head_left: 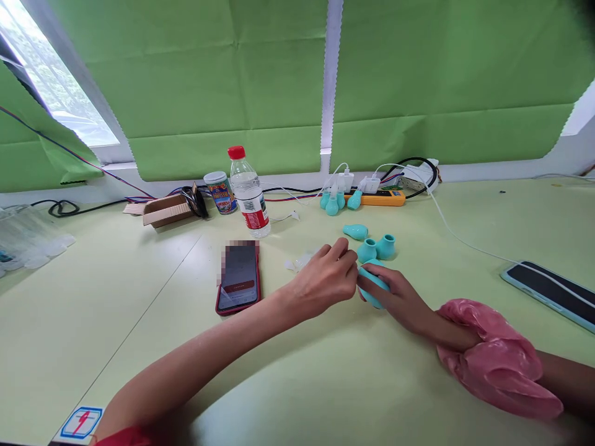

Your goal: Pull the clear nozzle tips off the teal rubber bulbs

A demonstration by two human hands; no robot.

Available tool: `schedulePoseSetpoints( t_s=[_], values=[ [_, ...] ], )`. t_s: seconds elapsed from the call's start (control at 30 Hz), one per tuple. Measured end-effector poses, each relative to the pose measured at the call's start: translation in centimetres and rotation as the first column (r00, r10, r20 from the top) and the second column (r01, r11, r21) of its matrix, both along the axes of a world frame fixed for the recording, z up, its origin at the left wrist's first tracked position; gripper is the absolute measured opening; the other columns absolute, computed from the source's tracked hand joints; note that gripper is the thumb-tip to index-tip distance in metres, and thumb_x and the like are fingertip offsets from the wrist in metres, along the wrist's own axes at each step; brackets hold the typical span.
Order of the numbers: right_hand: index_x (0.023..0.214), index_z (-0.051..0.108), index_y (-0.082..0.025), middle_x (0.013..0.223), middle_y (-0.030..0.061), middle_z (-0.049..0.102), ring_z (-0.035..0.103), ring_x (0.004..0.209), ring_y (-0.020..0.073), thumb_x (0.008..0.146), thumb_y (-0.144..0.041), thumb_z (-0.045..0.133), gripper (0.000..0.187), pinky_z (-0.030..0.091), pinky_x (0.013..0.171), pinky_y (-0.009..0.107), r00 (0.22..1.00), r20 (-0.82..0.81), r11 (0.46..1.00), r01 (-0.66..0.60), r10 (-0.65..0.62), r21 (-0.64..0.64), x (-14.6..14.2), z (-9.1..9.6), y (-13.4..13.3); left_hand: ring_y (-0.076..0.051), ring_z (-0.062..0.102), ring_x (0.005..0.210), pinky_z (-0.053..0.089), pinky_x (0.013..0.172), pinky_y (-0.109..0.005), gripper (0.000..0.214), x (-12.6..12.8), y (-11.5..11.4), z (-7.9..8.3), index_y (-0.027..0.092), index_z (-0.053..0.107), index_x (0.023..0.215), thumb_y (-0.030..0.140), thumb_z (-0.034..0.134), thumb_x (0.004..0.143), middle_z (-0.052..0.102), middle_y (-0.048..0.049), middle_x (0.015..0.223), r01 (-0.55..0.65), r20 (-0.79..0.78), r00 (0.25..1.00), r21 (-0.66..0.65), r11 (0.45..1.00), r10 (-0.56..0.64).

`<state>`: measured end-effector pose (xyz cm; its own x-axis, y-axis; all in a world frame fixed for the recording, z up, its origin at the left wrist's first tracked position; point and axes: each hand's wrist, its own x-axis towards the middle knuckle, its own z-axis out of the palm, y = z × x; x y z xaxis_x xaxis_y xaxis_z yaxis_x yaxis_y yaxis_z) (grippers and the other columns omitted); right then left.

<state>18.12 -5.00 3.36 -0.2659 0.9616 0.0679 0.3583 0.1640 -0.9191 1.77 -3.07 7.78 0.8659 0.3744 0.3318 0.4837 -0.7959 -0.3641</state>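
Observation:
My right hand [400,297] is wrapped round a turquoise rubbery bulb-shaped piece [374,284], held just above the table. My left hand [332,275] is closed in a pinch at the near end of that piece; whatever lies between its fingertips is hidden. Right behind the hands stand two turquoise open-necked bulb pieces, a left one [367,250] and a right one [385,246]. Another turquoise bulb [356,231] lies on its side a little farther back. Beside my left hand are small clear plastic bits [300,262].
A red-cased phone [239,279] and a capped water bottle [251,198] lie left of the hands. Behind are a can [220,193], an open cardboard box [170,210], several turquoise bulbs [331,205] and an orange power strip [383,198]. A cable crosses another phone [553,291] at right.

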Motion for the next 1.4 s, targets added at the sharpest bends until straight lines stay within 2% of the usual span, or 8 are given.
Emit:
schedulePoseSetpoints(
  t_s=[0.13,0.27,0.37,0.57,0.7,0.93,1.17,1.4],
  values=[
    [0.064,0.042,-0.017,0.058,-0.0025,0.043,0.036,0.052,0.0084,0.076,-0.046,0.048,0.032,0.030,0.048,0.023,0.999,-0.048,0.998,-0.015,0.012,-0.054,0.1,0.2,0.0,-0.018,0.046,0.078,0.043,0.063,-0.027,0.017,0.1,0.8,-0.7,0.008,0.055,0.074,0.009,0.040,0.083,0.056,-0.0084,0.075,0.046,0.219,0.976,-0.120,0.992,-0.019],
    [0.074,0.047,-0.016,0.054,-0.0026,0.046,0.037,0.043,0.0071,0.075,-0.050,0.047,0.034,0.027,0.040,0.021,0.973,-0.226,0.972,-0.006,-0.049,-0.237,0.3,0.3,0.4,-0.012,0.049,0.071,0.045,0.063,-0.021,0.012,0.2,1.2,-0.7,0.011,0.057,0.078,0.017,0.046,0.083,0.061,-0.0034,0.073,0.129,0.574,0.811,-0.360,0.924,0.111],
    [0.077,0.048,-0.015,0.053,-0.0017,0.048,0.038,0.037,0.0068,0.073,-0.051,0.048,0.036,0.022,0.037,0.020,0.941,-0.302,0.940,0.045,-0.153,-0.337,0.5,0.3,0.8,-0.010,0.051,0.069,0.045,0.060,-0.019,0.010,0.0,1.3,-0.2,0.013,0.058,0.078,0.018,0.049,0.081,0.063,-0.0018,0.073,0.146,0.671,0.711,-0.434,0.889,0.210],
    [0.078,0.051,-0.013,0.055,0.0002,0.051,0.040,0.041,0.0076,0.069,-0.047,0.055,0.036,0.026,0.038,0.021,0.915,-0.362,0.963,0.085,-0.178,-0.257,0.8,0.2,1.2,-0.015,0.054,0.070,0.045,0.062,-0.024,0.010,-0.6,3.3,-2.3,0.015,0.064,0.074,0.011,0.055,0.072,0.066,-0.0022,0.070,-0.056,0.324,0.902,-0.567,0.822,0.285],
    [0.071,0.051,-0.014,0.056,-0.0003,0.049,0.040,0.046,0.0080,0.068,-0.047,0.056,0.033,0.029,0.042,0.021,0.951,-0.278,0.976,0.082,-0.137,-0.200,0.8,0.3,1.1,-0.019,0.055,0.074,0.045,0.064,-0.028,0.019,-0.6,4.4,-4.3,0.013,0.066,0.074,0.004,0.051,0.069,0.067,-0.0058,0.069,-0.103,0.249,0.923,-0.575,0.812,0.293],
    [0.060,0.048,-0.015,0.051,-0.0024,0.047,0.039,0.044,0.0070,0.068,-0.044,0.057,0.031,0.031,0.044,0.021,0.991,-0.057,0.962,-0.132,0.122,-0.238,0.3,0.4,0.3,-0.011,0.054,0.061,0.043,0.059,-0.022,0.022,-0.3,1.9,-1.5,0.012,0.056,0.088,0.012,0.035,0.080,0.062,-0.0016,0.069,-0.026,0.476,0.808,-0.560,0.828,0.348],
    [0.060,0.046,-0.014,0.051,-0.0012,0.049,0.039,0.042,0.0061,0.072,-0.044,0.053,0.033,0.029,0.041,0.019,0.951,-0.173,0.874,-0.305,0.257,-0.379,-0.1,1.1,-1.6,-0.013,0.044,0.044,0.026,0.042,-0.025,0.044,1.1,-1.2,-1.5,0.014,0.050,0.050,0.028,0.024,0.084,0.050,-0.0044,0.045,0.028,0.248,0.968,-0.276,0.961,0.043],
    [0.061,0.046,-0.015,0.053,-0.0019,0.047,0.041,0.049,0.0074,0.077,-0.038,0.050,0.029,0.035,0.049,0.020,0.906,0.044,0.890,-0.404,0.421,-0.210,0.0,2.2,-2.2,-0.008,0.034,0.037,0.024,0.045,-0.025,0.053,0.8,-0.8,-1.3,0.015,0.036,0.041,0.024,0.015,0.088,0.041,-0.0009,0.039,0.135,0.264,0.965,-0.497,0.857,0.001]
  ],
)
